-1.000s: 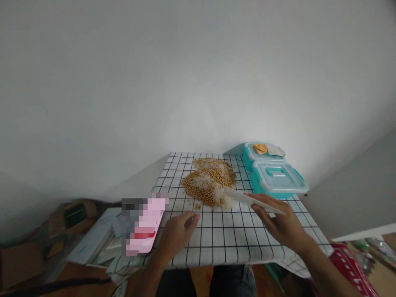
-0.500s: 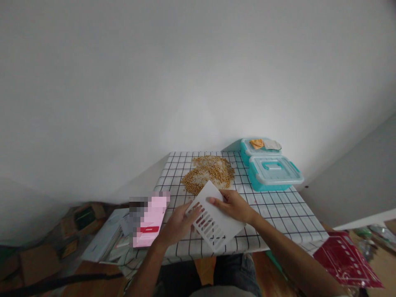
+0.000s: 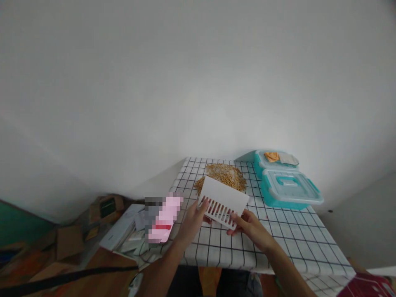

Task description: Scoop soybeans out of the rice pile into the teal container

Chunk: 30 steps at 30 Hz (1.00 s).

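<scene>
Both hands hold a white slotted plastic card (image 3: 224,197) tilted up above the checked tablecloth (image 3: 278,235). My left hand (image 3: 193,220) grips its lower left edge, and my right hand (image 3: 249,227) pinches its lower right corner. Behind the card lies a pile of yellow beans mixed with white grains (image 3: 227,175).
Two turquoise lidded boxes (image 3: 289,187) stand at the back right of the table. A blurred pink object (image 3: 163,218) lies at the table's left edge over papers and a white box (image 3: 122,229). Cardboard boxes (image 3: 66,243) sit on the floor at left. A red packet (image 3: 368,286) shows bottom right.
The white card came off the bean pile toward me, then turned so its slots point down. My left hand rose from the cloth and took its left edge.
</scene>
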Motion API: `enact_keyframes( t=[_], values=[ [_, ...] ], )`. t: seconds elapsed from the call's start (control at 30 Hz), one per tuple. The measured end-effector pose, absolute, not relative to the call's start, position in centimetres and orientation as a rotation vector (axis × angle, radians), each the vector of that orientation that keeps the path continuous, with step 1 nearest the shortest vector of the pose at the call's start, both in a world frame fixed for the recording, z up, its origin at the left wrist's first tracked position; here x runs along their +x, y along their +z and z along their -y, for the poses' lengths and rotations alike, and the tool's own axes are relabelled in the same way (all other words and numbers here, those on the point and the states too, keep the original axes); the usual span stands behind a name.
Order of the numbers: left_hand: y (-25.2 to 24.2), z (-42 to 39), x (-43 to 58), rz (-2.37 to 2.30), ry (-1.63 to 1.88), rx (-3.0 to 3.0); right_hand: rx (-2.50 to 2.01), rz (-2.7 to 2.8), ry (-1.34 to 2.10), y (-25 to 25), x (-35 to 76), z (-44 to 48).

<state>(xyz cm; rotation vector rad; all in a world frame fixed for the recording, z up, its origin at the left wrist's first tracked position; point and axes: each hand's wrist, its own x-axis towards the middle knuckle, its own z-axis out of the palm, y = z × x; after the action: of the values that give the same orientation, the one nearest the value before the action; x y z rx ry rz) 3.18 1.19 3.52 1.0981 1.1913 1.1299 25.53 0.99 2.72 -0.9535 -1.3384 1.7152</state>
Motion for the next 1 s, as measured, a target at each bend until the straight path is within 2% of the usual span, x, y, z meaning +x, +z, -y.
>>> enact_keyframes(
  t=[0.37, 0.6, 1.0],
  values=[
    [1.6, -0.4, 4.0, -1.032, 0.911, 1.191, -0.986, 1.088, 1.448, 2.0, 27.0, -1.0],
    [1.2, -0.9, 4.4, -0.993, 0.881, 1.207, -0.991, 1.055, 1.473, 1.2, 26.2, 0.4],
    [2.9, -2.3, 3.7, -1.040, 1.031, 1.170, -0.984, 0.694, 1.394, 0.7, 26.7, -0.5]
  ],
)
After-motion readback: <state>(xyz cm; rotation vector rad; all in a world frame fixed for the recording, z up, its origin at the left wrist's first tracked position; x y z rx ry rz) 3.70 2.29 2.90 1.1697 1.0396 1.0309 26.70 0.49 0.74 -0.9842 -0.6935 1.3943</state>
